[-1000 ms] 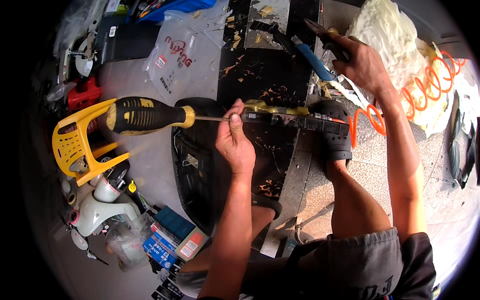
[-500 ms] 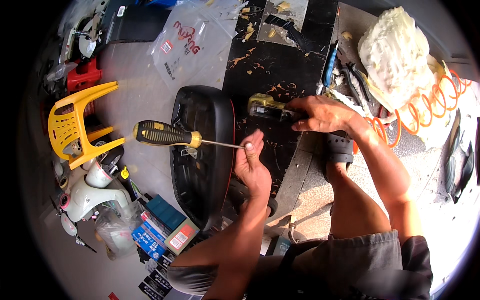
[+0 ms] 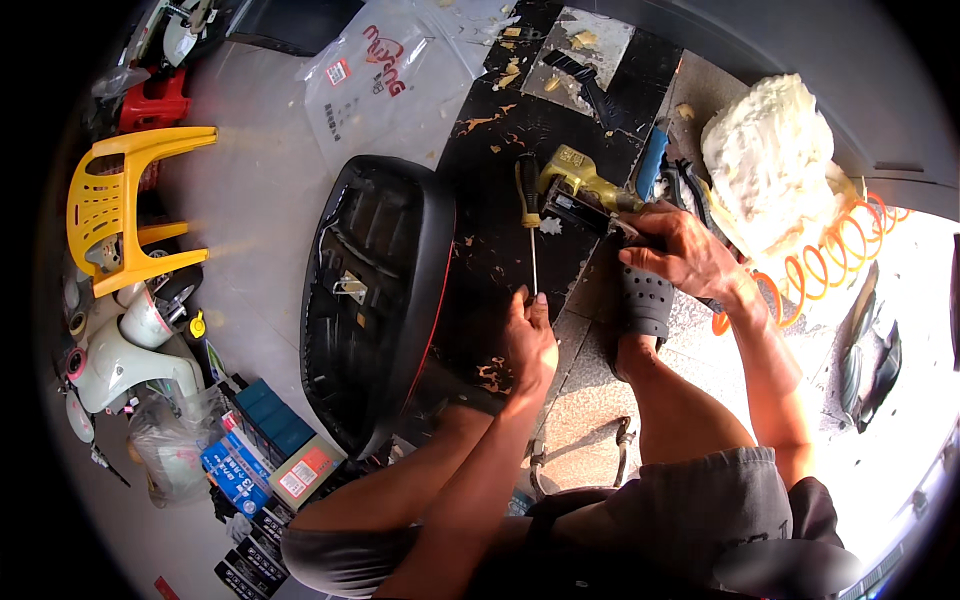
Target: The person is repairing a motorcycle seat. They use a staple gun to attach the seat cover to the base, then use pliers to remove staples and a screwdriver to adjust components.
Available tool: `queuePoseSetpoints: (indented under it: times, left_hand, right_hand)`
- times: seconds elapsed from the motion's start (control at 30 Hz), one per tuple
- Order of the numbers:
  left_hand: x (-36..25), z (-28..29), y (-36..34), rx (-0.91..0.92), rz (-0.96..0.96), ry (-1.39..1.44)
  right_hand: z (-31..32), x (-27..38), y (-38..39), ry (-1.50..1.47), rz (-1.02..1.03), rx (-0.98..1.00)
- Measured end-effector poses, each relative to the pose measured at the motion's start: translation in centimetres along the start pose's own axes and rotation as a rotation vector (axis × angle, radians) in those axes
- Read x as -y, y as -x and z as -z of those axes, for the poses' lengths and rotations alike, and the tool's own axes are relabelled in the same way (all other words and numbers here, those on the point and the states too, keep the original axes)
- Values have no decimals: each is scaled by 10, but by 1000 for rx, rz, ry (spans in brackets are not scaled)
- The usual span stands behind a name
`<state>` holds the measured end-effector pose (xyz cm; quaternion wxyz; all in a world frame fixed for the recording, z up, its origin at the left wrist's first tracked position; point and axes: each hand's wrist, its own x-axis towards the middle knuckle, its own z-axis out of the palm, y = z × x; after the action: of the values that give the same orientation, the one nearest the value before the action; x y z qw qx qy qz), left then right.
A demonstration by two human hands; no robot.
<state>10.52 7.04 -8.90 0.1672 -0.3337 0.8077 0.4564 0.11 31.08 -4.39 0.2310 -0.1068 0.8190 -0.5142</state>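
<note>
Largest item: black seat [image 3: 375, 300], underside up, lying on the floor just left of the black mat [image 3: 520, 150]. It sits where it did half a second ago.

Yellow chair [image 3: 120, 205] far left, white foam lump [image 3: 770, 160] and orange coiled hose [image 3: 820, 270] upper right: all unchanged.

Yellow stapler [image 3: 580, 190] rests on the mat near the grey sandal [image 3: 645, 300]. Right hand [image 3: 685, 250] is closed over its rear end, fingers wrapped round the grip; same hold as half a second ago.

Change: the screwdriver [image 3: 530, 215]. Before, it was held level above the seat, handle pointing left. Now it lies flat on the mat, handle away from the person, touching the stapler's left side. Left hand [image 3: 530, 340] has come down with it, fingertips pinched at the blade tip.

Judgement: screwdriver is being set aside, stapler is the tool in use; the seat itself is not touched by either hand
</note>
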Motion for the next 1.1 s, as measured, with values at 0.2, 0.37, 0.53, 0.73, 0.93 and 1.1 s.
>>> queuePoseSetpoints:
  times: [0.2,0.37,0.53,0.73,0.93,1.1]
  left_hand:
    - [-136,11,19,208,92,1231]
    - [-191,25,38,381,195,1604]
    - [-191,24,42,459,207,1694]
    - [-198,14,42,432,197,1725]
    - [-207,10,38,506,188,1745]
    - [-208,9,36,542,152,1765]
  right_hand:
    - [15,68,30,617,210,-284]
    - [24,125,49,997,357,-463]
    - [27,136,53,1124,420,-537]
    - [29,140,55,1238,437,-588]
    - [36,142,55,1315,427,-618]
    - [46,148,48,1243,426,-557]
